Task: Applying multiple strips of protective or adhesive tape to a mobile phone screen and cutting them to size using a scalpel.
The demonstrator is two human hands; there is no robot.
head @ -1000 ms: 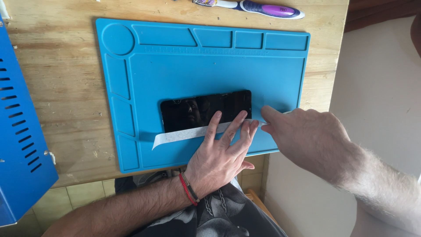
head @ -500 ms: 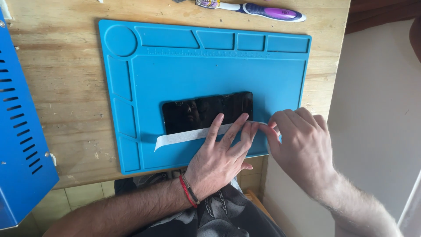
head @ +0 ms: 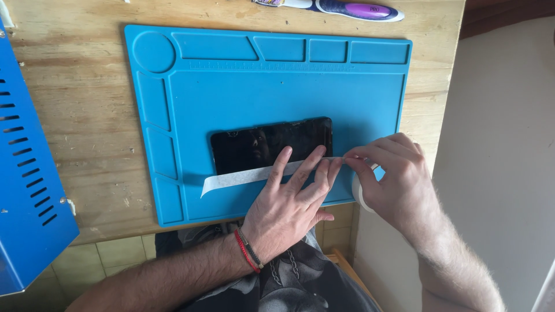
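A black phone [head: 266,147] lies screen up on a blue work mat [head: 277,86]. A strip of white tape [head: 237,178] runs along the phone's near edge. My left hand [head: 295,199] lies flat on the mat, its fingers spread and pressing on the tape and the phone's edge. My right hand [head: 393,176] is just right of it, at the mat's right near corner. It holds a white tape roll [head: 359,190] and pinches the tape's end by the left fingertips.
The mat rests on a wooden table [head: 81,127]. A blue metal box with vent slots [head: 26,179] stands at the left. A purple and white tool [head: 347,8] lies at the table's far edge. Right of the table is a pale wall.
My right hand has curled in from a flatter pose and now pinches the tape end, with the roll showing beneath it. The left hand has stayed pressed on the tape.
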